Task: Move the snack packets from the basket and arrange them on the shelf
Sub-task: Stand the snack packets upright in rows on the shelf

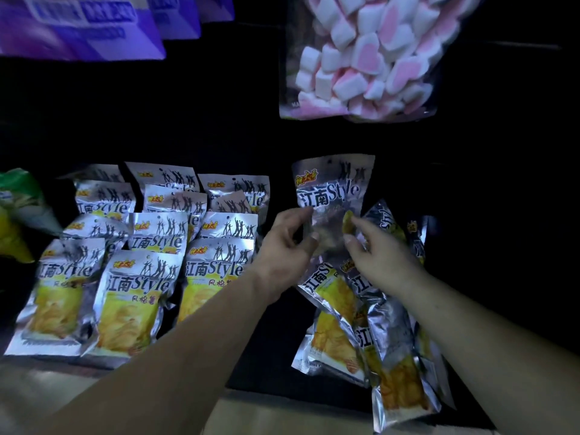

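Observation:
A silver snack packet (332, 189) with yellow chips printed on it stands upright on the dark shelf (219, 142). My left hand (285, 246) pinches its lower left side and my right hand (376, 252) pinches its lower right side. Several more of the same packets (361, 312) lie in a loose heap below my hands, some hanging over the shelf's front edge. To the left, several packets (144, 246) stand in neat overlapping rows. No basket is in view.
A clear bag of pink and white marshmallows (364, 58) hangs above the held packet. Purple bags (78, 26) hang at the top left. A green and yellow bag (15, 211) sits at the far left. The shelf's pale front edge (47, 387) runs along the bottom.

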Available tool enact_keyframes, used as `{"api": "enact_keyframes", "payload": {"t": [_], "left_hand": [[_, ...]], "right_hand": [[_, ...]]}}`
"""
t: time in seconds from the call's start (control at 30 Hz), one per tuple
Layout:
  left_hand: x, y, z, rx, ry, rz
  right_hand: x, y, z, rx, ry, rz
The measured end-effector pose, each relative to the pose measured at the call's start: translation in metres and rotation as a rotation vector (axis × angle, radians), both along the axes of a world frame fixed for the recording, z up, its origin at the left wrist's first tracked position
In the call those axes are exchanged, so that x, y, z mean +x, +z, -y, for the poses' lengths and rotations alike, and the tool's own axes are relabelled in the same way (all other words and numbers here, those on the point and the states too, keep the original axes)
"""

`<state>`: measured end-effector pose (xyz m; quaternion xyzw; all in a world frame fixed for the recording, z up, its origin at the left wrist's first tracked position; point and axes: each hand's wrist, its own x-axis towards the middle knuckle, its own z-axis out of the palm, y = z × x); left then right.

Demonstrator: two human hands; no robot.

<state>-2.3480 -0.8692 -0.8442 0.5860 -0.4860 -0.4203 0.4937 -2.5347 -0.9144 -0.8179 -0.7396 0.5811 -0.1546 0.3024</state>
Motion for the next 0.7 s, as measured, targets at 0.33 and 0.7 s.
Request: {"api": "enact_keyframes", "payload": {"t": [0.33, 0.7], "left_hand": [[-0.006, 0.007, -0.039, -0.075, -0.091, 0.080], [0.011, -0.010, -0.034, 0.176, 0.294, -0.075]], "right_hand": [[0.062, 0.007, -0.008, 0.243, -0.006, 0.583], [0.034, -0.003, 0.008, 0.246, -0.214, 0.572]]}}
